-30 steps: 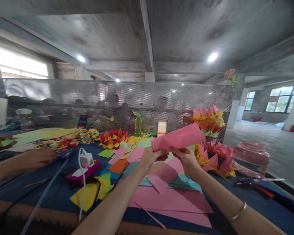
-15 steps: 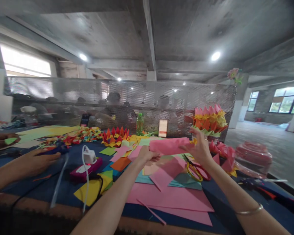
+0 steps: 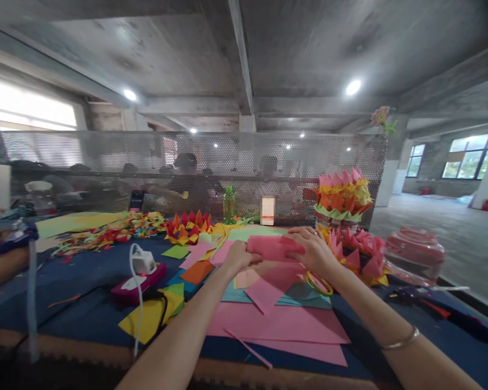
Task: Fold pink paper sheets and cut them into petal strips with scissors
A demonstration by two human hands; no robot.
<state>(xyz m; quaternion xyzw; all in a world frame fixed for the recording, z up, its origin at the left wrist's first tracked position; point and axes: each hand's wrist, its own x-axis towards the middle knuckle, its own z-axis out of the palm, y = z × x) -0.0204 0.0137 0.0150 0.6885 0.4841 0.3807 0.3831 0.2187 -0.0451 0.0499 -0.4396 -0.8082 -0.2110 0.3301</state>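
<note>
A folded sheet of pink paper [image 3: 268,247] is held up between my two hands above a pile of coloured paper. My left hand [image 3: 243,257] is closed on its left end, thumb in front. At the right end my right hand [image 3: 311,249] grips the same sheet, fingers over the top edge and thumb at the front. Below lie a loose pink square [image 3: 266,292], blue-green sheets [image 3: 305,299] and larger pink sheets [image 3: 280,322]. Scissors with a yellow handle [image 3: 320,283] lie under my right wrist, partly hidden.
A purple power strip [image 3: 140,284] with a white plug and cable sits left. Folded paper crowns [image 3: 189,227] and a tiered paper lotus [image 3: 344,195] stand behind. A glue gun [image 3: 447,311] and clear pink jar [image 3: 415,254] are right. Another person's hand holds a glue gun [image 3: 16,238] far left.
My right hand has come down from its spread pose and closed on the right end of the pink paper. The other person's hand with the glue gun has moved left.
</note>
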